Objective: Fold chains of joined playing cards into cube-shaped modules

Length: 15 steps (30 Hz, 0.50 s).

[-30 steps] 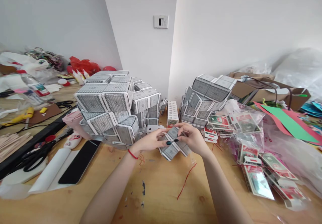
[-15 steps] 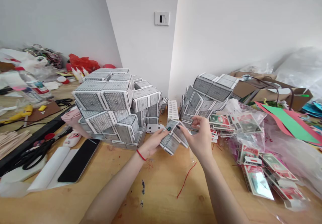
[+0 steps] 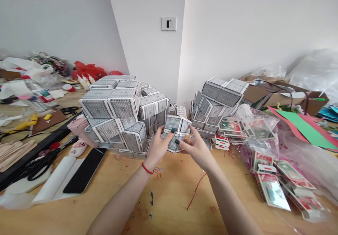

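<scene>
Between both hands I hold a box folded from grey-backed playing cards [image 3: 173,124], raised above the table's middle. My left hand [image 3: 160,145] grips its left side, thumb on the front face. My right hand [image 3: 194,145] grips the right side, its thumb pressed near the lower edge. Left of my hands stands a large stack of card boxes [image 3: 113,105], built of the same grey-backed cards. A second stack of card boxes [image 3: 219,101] rises to the right. Behind the held box, a row of white folded cards [image 3: 181,110] is partly hidden.
Playing card packs [image 3: 271,185] and clear plastic wrap lie at the right, before a cardboard box [image 3: 269,90]. A black phone [image 3: 84,171], black scissors [image 3: 43,163] and a yellow glue gun [image 3: 25,122] are on the left. Red string [image 3: 195,192] lies on the wooden table [image 3: 169,207].
My right hand has come down and closed on the card box, which is now turned more upright. The card showing a face beside my left hand is now hidden.
</scene>
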Each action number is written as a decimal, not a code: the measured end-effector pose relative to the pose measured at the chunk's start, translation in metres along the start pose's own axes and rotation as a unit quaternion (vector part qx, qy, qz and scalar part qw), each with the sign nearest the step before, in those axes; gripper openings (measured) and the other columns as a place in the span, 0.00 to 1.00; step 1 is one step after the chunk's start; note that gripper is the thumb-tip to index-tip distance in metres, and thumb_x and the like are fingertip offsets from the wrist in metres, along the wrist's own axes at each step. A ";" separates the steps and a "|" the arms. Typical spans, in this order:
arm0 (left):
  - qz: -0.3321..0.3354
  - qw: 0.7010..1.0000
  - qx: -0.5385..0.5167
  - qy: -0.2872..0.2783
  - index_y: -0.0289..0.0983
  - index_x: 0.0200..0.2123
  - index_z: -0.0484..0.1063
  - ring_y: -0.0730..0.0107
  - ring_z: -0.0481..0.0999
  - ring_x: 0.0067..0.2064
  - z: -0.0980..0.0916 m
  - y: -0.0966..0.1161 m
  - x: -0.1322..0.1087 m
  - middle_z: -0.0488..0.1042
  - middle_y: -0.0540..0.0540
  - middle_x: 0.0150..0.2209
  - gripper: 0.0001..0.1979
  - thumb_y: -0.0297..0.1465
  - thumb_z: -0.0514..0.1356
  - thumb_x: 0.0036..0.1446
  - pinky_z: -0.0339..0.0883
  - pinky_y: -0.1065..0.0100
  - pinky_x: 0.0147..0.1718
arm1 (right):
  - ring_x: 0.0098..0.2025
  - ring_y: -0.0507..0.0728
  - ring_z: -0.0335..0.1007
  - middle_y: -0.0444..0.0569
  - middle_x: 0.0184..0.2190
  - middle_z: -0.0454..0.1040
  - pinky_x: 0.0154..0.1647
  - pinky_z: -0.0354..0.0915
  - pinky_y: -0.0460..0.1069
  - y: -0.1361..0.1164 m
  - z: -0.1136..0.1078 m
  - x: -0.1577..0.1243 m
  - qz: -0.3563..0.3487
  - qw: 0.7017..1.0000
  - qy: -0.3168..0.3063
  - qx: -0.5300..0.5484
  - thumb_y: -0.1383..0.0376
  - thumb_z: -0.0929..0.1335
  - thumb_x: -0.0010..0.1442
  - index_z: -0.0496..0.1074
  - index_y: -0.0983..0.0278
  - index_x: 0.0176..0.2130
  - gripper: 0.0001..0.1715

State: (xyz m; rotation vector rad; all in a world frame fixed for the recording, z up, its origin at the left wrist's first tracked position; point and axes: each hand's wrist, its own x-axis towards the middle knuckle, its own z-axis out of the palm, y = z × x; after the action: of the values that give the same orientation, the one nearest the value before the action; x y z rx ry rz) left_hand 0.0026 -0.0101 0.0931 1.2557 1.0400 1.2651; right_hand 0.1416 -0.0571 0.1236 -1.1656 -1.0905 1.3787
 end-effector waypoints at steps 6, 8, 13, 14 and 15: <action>-0.030 0.997 -0.065 -0.017 0.37 0.46 0.66 0.65 0.72 0.46 0.001 0.002 0.001 0.72 0.42 0.47 0.21 0.41 0.61 0.51 0.67 0.67 0.42 | 0.35 0.55 0.74 0.46 0.33 0.77 0.41 0.70 0.55 -0.001 -0.004 0.000 -0.015 0.999 -0.036 -0.001 0.59 0.69 0.52 0.27 0.64 0.65 0.59; -0.031 0.997 -0.064 -0.018 0.37 0.46 0.66 0.65 0.73 0.45 0.001 0.002 0.001 0.72 0.42 0.46 0.22 0.41 0.62 0.51 0.67 0.68 0.41 | 0.35 0.55 0.74 0.45 0.33 0.77 0.42 0.69 0.55 0.002 -0.004 0.001 -0.025 0.999 -0.035 -0.033 0.59 0.68 0.53 0.27 0.65 0.65 0.57; -0.043 0.997 -0.069 -0.009 0.36 0.45 0.68 0.66 0.75 0.41 0.000 0.004 0.003 0.74 0.42 0.44 0.22 0.42 0.62 0.49 0.69 0.69 0.37 | 0.33 0.54 0.73 0.43 0.30 0.76 0.38 0.70 0.52 0.009 -0.006 0.001 -0.056 0.991 -0.019 -0.120 0.61 0.65 0.55 0.35 0.62 0.65 0.49; -0.044 0.997 -0.069 -0.009 0.36 0.45 0.69 0.66 0.75 0.41 0.000 0.004 0.003 0.74 0.42 0.44 0.22 0.42 0.62 0.49 0.69 0.69 0.36 | 0.32 0.54 0.72 0.42 0.29 0.76 0.37 0.70 0.52 0.010 -0.007 0.001 -0.062 0.989 -0.021 -0.129 0.62 0.64 0.55 0.36 0.62 0.65 0.48; -0.043 0.997 -0.068 -0.010 0.36 0.45 0.69 0.66 0.75 0.40 -0.001 0.004 0.003 0.74 0.42 0.45 0.22 0.42 0.63 0.48 0.69 0.69 0.36 | 0.31 0.53 0.72 0.42 0.29 0.76 0.37 0.70 0.51 0.010 -0.008 0.001 -0.066 0.988 -0.023 -0.137 0.63 0.64 0.54 0.37 0.62 0.65 0.47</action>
State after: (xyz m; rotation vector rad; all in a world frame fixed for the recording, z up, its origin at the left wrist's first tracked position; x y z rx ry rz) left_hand 0.0016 -0.0076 0.0973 1.1067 0.9668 1.2348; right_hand 0.1480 -0.0568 0.1126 -1.2353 -1.3977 1.1840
